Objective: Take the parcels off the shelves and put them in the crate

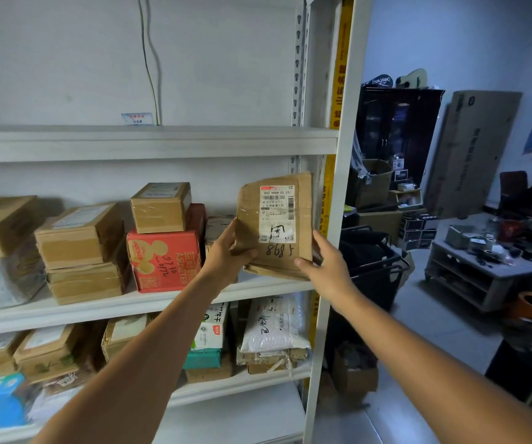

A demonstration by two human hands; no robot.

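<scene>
At a white metal shelf (pixel 130 307) crowded with taped boxes, your left hand (pixel 226 251) and right hand (pixel 325 261) grip a flat brown parcel (pixel 303 219) by its lower corners, upright at the shelf's right end. Beyond the frame, a black crate (pixel 373 264) stands near a cluttered grey desk (pixel 482 272).

One wide-angle head-worn view faces forward, close to the middle shelf (pixel 130 308) of a white shelving unit; past its right upright (pixel 338 219) the room opens, farther off.
</scene>
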